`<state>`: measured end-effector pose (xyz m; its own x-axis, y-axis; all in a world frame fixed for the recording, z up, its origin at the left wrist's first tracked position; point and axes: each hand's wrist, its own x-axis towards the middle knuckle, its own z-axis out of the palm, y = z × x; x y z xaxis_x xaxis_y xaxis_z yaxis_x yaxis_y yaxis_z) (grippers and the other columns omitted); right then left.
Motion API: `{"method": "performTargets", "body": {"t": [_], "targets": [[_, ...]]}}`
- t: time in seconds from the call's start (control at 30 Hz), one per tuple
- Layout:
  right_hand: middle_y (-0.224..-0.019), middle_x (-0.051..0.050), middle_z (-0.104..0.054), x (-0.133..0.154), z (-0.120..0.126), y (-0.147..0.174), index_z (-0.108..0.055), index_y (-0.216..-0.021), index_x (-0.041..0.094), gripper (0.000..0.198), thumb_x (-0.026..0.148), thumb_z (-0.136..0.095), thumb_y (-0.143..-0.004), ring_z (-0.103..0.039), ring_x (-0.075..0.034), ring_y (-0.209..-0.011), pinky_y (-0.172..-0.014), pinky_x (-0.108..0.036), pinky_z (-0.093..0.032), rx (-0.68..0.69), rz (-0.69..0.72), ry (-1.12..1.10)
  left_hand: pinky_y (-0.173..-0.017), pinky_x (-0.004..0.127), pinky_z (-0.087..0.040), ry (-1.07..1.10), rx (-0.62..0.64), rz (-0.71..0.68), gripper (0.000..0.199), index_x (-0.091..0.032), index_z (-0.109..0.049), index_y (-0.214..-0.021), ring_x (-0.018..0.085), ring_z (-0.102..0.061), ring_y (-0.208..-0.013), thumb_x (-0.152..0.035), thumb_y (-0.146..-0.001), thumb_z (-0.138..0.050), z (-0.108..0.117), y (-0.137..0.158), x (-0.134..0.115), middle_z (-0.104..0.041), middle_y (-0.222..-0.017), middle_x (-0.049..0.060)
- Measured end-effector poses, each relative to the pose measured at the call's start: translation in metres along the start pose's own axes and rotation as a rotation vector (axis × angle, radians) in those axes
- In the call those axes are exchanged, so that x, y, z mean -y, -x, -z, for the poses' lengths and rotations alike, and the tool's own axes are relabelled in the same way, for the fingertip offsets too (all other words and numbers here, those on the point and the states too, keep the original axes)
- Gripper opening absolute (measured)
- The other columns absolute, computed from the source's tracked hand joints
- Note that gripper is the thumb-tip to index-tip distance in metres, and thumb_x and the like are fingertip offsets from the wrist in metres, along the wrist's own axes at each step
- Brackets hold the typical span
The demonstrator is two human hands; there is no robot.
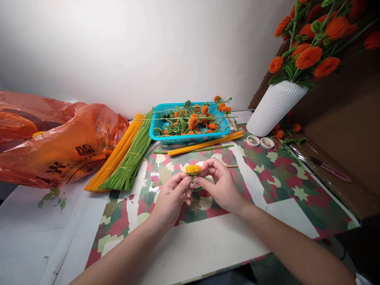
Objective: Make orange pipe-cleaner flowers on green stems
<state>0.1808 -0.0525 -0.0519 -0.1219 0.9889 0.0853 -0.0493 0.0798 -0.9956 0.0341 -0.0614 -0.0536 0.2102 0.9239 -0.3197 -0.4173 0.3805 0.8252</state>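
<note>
Between my two hands, above the patterned table cover, stands a small yellow pipe-cleaner flower (193,170) with a green base. My left hand (173,192) is closed, thumb and fingers pinching the green part just under the bloom. From the other side my right hand (218,183) is closed too, its thumb against the same green base and its index finger curled beside the petals. Part of the green base is hidden by the fingertips. Behind the hands lie a bundle of yellow pipe cleaners (204,143) and a thin stick (231,166).
A blue basket (190,139) holds orange flowers and green stems. Left of it lie yellow (114,156) and green pipe-cleaner bundles (130,158) and an orange plastic bag (65,146). At right are a white vase (276,109), tape rolls (267,143) and a pink cutter (334,171).
</note>
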Motion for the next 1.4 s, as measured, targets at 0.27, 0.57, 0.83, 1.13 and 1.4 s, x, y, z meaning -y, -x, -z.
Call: {"method": "performTargets", "body": {"t": [0.27,0.57,0.83,1.13,1.4], "targets": [[-0.075,0.002,-0.062,0.0011,-0.0004,0.0029,-0.057,-0.08,0.022,0.013,0.016,-0.068,-0.077,-0.062,-0.013,-0.072,-0.068,-0.027,-0.049,-0.14,0.217,0.22,-0.041,0.013,-0.037,-0.074,-0.065,-0.087,0.03,-0.016,-0.059,-0.071,0.004,-0.042,-0.046,-0.042,-0.074,-0.074,-0.0005,-0.0018,0.0024,-0.05,-0.059,-0.006],[-0.081,0.001,-0.063,0.0007,0.0058,-0.0017,-0.061,-0.083,0.023,0.01,0.022,-0.07,-0.08,-0.063,-0.014,-0.079,-0.074,-0.029,-0.051,-0.018,0.149,0.079,-0.043,0.014,-0.039,-0.137,-0.132,-0.115,0.026,-0.017,-0.061,-0.073,0.004,-0.044,-0.046,-0.041,-0.078,-0.07,0.0029,-0.0036,-0.0006,-0.052,-0.057,-0.006],[-0.08,0.002,-0.063,-0.0036,0.0,-0.0005,-0.058,-0.083,0.022,0.012,0.022,-0.069,-0.079,-0.062,-0.014,-0.078,-0.073,-0.028,-0.051,-0.028,0.128,0.112,-0.04,0.016,-0.04,-0.273,-0.113,-0.15,0.028,-0.018,-0.061,-0.077,0.007,-0.045,-0.044,-0.044,-0.076,-0.07,-0.0016,0.0017,0.0021,-0.051,-0.054,-0.006],[-0.075,0.002,-0.059,-0.0018,-0.0007,-0.0014,-0.05,-0.078,0.022,0.018,0.024,-0.068,-0.077,-0.061,-0.015,-0.074,-0.068,-0.028,-0.05,-0.065,0.078,0.11,-0.044,0.019,-0.046,-0.256,-0.09,-0.172,0.023,-0.018,-0.066,-0.076,0.007,-0.045,-0.046,-0.04,-0.074,-0.073,-0.0029,0.0037,0.0015,-0.051,-0.054,-0.006],[-0.075,0.002,-0.06,-0.001,-0.0019,-0.0019,-0.051,-0.077,0.021,0.017,0.02,-0.068,-0.075,-0.06,-0.014,-0.074,-0.069,-0.027,-0.048,-0.057,0.051,0.094,-0.049,0.017,-0.048,-0.175,-0.03,-0.055,0.022,-0.017,-0.064,-0.071,0.007,-0.055,-0.052,-0.034,-0.071,-0.077,0.0019,0.0001,-0.0014,-0.058,-0.062,-0.004]]}}
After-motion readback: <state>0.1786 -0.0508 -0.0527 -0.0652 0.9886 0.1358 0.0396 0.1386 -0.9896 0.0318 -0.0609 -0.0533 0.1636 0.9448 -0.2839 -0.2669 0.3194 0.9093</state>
